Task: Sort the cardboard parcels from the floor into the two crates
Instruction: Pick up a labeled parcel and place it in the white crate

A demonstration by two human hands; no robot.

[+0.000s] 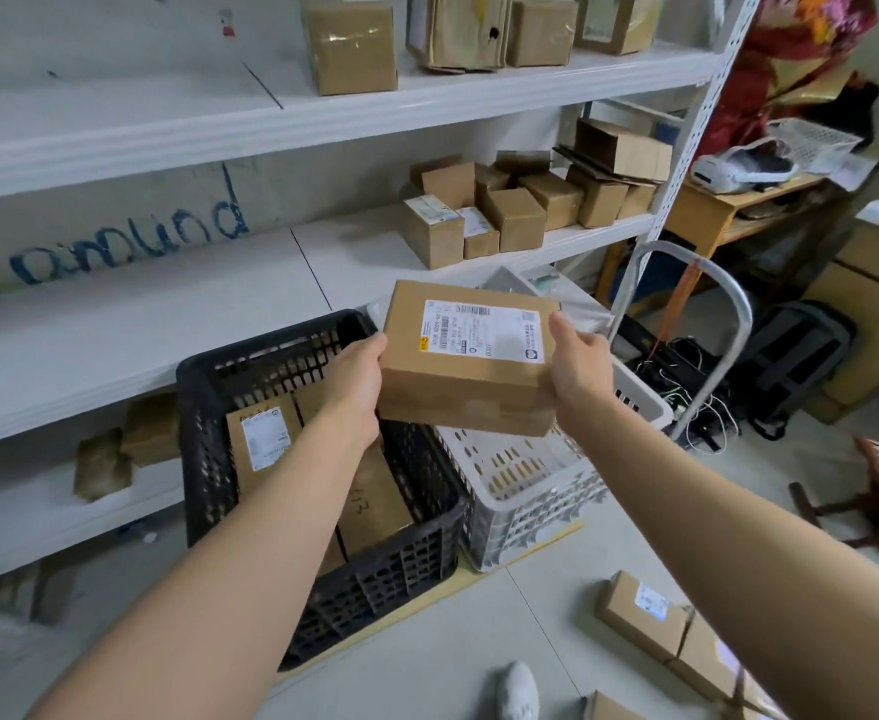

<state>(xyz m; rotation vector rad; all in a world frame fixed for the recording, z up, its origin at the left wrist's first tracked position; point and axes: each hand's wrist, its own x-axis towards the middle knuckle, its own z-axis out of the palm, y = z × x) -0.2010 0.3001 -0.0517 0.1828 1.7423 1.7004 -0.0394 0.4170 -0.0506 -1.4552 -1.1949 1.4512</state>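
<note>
Cardboard parcel (466,374) looks stiff, light; left hand (356,376), right hand (580,363) grip opposite short sides above black crate (323,511).

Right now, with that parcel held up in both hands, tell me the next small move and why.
Probably lower the parcel into a crate. Left hand and right hand hold it above where the black crate meets the white crate; which one suits it I cannot tell.

1. The parcel (466,374) was brown cardboard with a white label printed in black.
2. One crate (323,511) was black, with a grid of holes.
3. The other crate (530,491) was white, dotted with oval holes.
</note>
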